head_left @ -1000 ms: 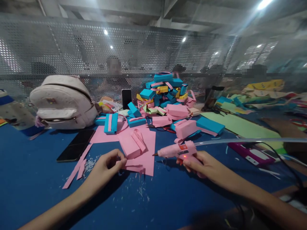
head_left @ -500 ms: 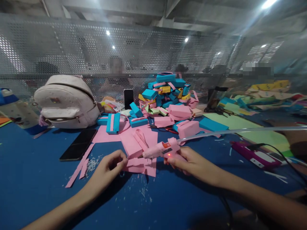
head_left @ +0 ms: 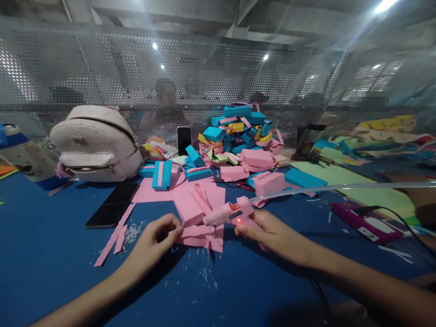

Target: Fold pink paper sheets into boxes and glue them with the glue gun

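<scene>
My right hand (head_left: 269, 230) is wrapped round a pink hot glue gun (head_left: 231, 213) with a red light glowing on its side. A long clear glue stick (head_left: 340, 186) runs out of its back to the right. The nozzle points left, close to a pink paper strip (head_left: 195, 234). Thumb and fingertips of my left hand (head_left: 162, 234) pinch the left end of that strip. Just behind stands a pink paper box (head_left: 186, 206) with a looped pink strip (head_left: 200, 198) on it. A pink sheet (head_left: 218, 245) lies underneath.
A pile of blue, pink and yellow paper boxes (head_left: 238, 131) rises at the back. To the left are a white backpack (head_left: 95, 145), a bottle (head_left: 30, 159), a black phone (head_left: 112, 205) and pink strips (head_left: 114, 236). A purple device (head_left: 366, 222) with a cable lies right.
The glue gun has shifted very slightly left and down over the pink strip. My left hand keeps its pinch in nearly the same place. The whole view has moved a little.
</scene>
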`<state>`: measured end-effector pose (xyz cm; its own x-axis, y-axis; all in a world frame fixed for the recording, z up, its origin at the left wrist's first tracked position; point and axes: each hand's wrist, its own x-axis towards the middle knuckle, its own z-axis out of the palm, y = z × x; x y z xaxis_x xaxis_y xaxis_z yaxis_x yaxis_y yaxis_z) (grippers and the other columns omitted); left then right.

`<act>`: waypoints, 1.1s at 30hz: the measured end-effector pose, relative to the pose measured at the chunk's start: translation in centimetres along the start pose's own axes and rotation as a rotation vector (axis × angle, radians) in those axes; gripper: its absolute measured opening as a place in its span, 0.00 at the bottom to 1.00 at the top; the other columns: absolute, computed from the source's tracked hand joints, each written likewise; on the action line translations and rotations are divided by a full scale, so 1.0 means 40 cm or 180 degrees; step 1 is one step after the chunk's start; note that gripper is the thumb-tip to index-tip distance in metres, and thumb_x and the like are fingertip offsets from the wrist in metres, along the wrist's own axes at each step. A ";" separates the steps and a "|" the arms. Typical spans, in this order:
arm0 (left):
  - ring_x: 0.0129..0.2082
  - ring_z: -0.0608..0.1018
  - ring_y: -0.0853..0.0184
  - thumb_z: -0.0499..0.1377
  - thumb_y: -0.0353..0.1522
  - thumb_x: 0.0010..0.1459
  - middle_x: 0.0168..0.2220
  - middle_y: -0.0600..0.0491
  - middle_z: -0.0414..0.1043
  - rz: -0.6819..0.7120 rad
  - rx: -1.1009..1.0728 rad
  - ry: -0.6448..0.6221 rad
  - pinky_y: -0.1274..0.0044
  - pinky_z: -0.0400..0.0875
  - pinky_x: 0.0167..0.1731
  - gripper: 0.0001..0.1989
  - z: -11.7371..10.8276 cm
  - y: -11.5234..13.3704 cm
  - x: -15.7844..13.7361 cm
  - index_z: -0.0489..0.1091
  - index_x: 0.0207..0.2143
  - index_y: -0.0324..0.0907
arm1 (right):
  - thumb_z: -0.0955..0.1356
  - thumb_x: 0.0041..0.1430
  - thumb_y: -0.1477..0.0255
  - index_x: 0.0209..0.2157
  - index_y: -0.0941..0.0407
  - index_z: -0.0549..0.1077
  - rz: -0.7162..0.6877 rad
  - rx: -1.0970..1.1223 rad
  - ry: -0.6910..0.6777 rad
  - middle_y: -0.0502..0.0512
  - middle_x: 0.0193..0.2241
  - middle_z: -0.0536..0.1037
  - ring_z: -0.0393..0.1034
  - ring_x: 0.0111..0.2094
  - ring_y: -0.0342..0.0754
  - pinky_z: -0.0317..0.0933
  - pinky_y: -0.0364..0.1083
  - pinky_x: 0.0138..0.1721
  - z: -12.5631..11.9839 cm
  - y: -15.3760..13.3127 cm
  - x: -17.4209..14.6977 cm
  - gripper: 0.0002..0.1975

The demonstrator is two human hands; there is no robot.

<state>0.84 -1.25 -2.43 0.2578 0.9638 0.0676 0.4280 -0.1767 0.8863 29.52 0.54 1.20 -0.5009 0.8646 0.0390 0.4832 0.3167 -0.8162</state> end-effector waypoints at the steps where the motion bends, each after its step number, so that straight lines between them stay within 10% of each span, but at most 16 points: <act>1: 0.26 0.63 0.70 0.52 0.43 0.62 0.25 0.58 0.59 -0.0005 -0.0011 0.0003 0.79 0.57 0.26 0.15 0.000 0.001 0.000 0.63 0.29 0.42 | 0.60 0.62 0.52 0.28 0.56 0.66 -0.0005 -0.0004 0.0007 0.49 0.23 0.64 0.58 0.23 0.42 0.53 0.42 0.23 0.001 -0.001 0.000 0.22; 33: 0.25 0.63 0.70 0.51 0.41 0.62 0.25 0.58 0.59 0.0059 0.0037 0.0076 0.79 0.58 0.25 0.14 -0.002 -0.010 0.006 0.63 0.29 0.42 | 0.61 0.63 0.55 0.28 0.55 0.68 -0.0090 -0.0048 -0.0174 0.46 0.20 0.61 0.56 0.22 0.42 0.53 0.42 0.23 -0.004 -0.005 0.002 0.19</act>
<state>0.66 -0.92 -2.73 0.2451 0.9648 0.0951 0.4335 -0.1968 0.8794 29.50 0.63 1.47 -0.5528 0.8327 0.0301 0.4788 0.3471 -0.8064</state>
